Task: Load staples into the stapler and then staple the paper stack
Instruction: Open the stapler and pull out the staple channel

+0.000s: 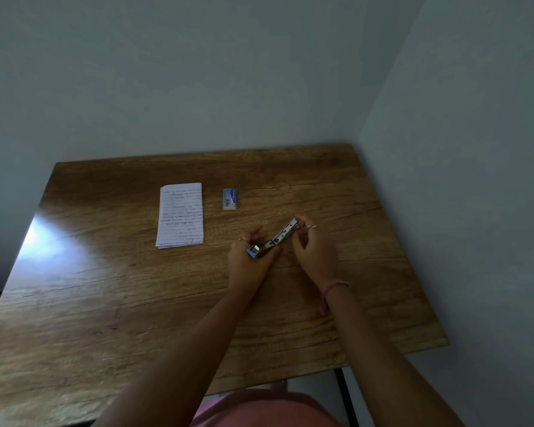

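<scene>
A small stapler (278, 238) with a blue body is swung open over the wooden table (136, 288). My left hand (250, 257) grips its blue end. My right hand (312, 245) pinches the far tip of the raised metal arm. To the left lies a stack of lined paper (180, 215) with handwriting on it, flat on the table. A small blue and white staple box (229, 199) lies beyond the hands, to the right of the paper. Whether staples sit in the stapler's channel I cannot tell.
The table stands in a corner, with walls along its far and right sides. A bright glare patch (43, 241) marks its left part. Black metal legs (346, 396) show under the near right corner.
</scene>
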